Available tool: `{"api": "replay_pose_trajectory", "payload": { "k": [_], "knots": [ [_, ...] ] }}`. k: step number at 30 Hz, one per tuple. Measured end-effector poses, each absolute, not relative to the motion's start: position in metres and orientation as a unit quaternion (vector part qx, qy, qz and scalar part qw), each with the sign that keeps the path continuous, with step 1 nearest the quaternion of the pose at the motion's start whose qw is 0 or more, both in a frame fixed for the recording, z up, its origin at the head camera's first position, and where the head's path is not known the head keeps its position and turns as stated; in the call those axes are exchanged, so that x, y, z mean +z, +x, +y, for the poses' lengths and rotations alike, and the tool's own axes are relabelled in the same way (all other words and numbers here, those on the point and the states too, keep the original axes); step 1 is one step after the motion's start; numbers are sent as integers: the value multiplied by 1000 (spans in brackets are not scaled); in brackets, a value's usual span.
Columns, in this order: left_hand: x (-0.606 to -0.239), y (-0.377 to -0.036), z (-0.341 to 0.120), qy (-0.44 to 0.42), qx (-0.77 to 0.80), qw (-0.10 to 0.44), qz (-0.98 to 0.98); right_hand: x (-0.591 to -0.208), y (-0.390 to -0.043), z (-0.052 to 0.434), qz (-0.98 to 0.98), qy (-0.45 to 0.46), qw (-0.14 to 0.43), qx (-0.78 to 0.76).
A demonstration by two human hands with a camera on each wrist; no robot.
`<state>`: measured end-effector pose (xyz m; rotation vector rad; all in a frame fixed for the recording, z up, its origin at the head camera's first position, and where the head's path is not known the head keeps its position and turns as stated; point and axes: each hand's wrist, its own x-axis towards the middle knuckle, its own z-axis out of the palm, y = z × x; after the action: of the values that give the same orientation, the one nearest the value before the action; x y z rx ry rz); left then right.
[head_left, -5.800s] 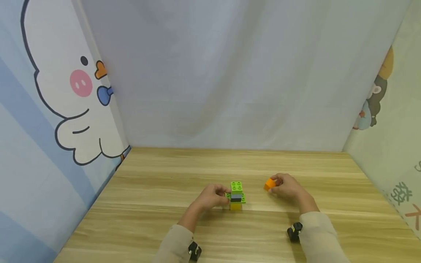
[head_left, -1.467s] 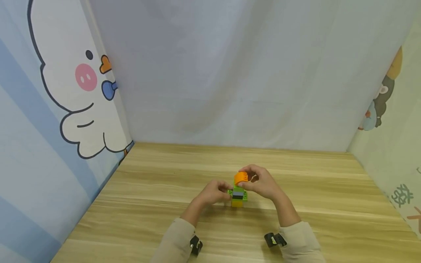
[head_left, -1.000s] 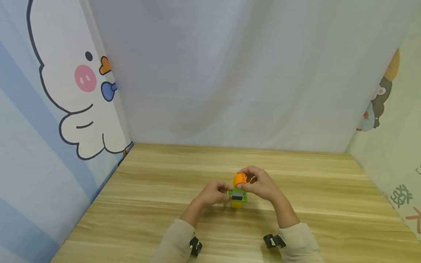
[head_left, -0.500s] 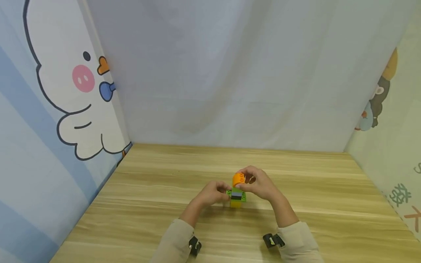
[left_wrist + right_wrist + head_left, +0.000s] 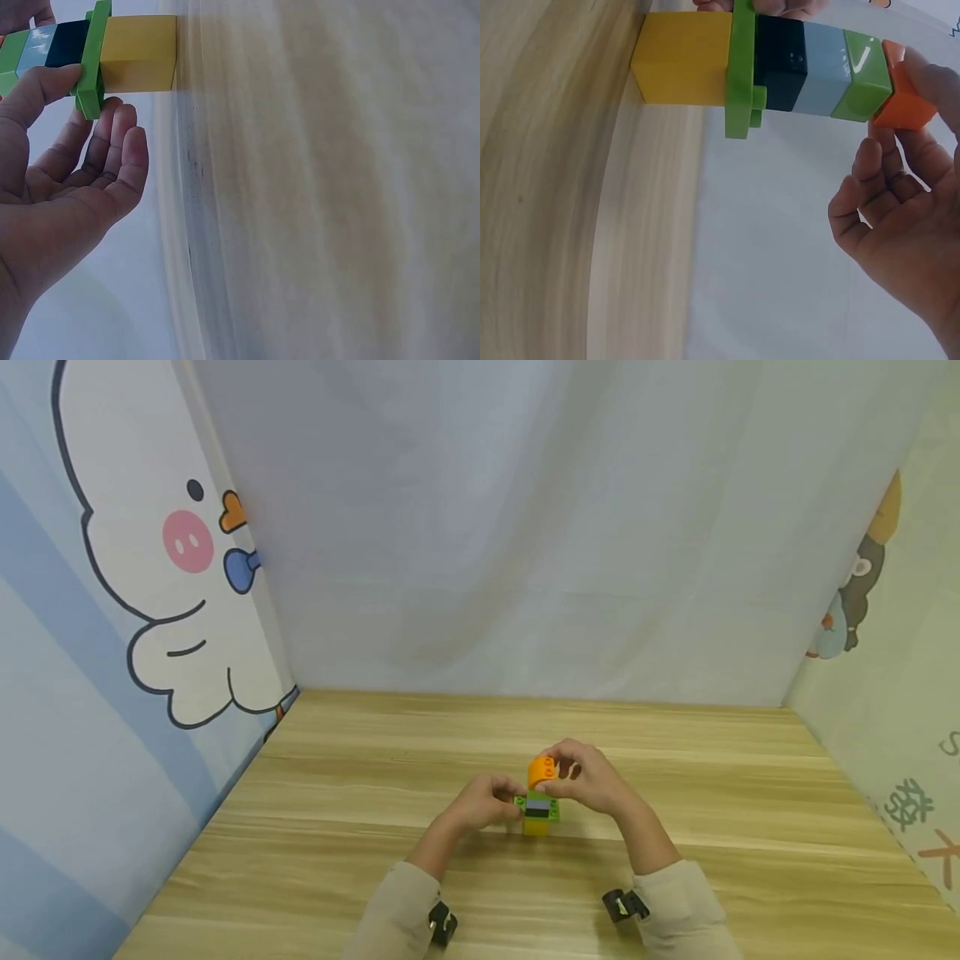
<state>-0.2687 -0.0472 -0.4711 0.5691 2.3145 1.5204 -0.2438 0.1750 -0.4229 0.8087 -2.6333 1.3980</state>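
A tower of toy building bricks stands upright on the table: a yellow brick [image 5: 682, 60] at the bottom, then a wider green plate [image 5: 739, 97], a dark brick [image 5: 780, 64], a light blue brick [image 5: 823, 71] and a green brick [image 5: 865, 82]. My left hand [image 5: 483, 803] steadies its left side, thumb against the dark brick by the plate and fingers round behind. Between thumb and fingers my right hand [image 5: 592, 779] pinches an orange brick [image 5: 540, 772] with a curved side, right at the top of the green brick and slightly tilted.
The wood-grain table [image 5: 360, 752] reaches back to a plain grey curtain [image 5: 480, 568]. Printed cartoon panels stand at the left [image 5: 112, 568] and right [image 5: 885, 693]. A small black wrist camera [image 5: 442, 924] sits at the left cuff, another black camera [image 5: 625, 906] at the right.
Earlier the right hand held the orange brick on the table, right of the tower; it has since come left and up onto the tower's top. Over the last second the brick turned slightly.
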Motion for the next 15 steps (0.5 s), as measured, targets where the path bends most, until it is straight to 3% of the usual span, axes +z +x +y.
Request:
{"api": "replay_pose_trajectory", "payload": {
  "k": [15],
  "knots": [
    [-470,-268,-46,208,526,154,810,-414,-248,177,-863,273,4,426]
  ]
}}
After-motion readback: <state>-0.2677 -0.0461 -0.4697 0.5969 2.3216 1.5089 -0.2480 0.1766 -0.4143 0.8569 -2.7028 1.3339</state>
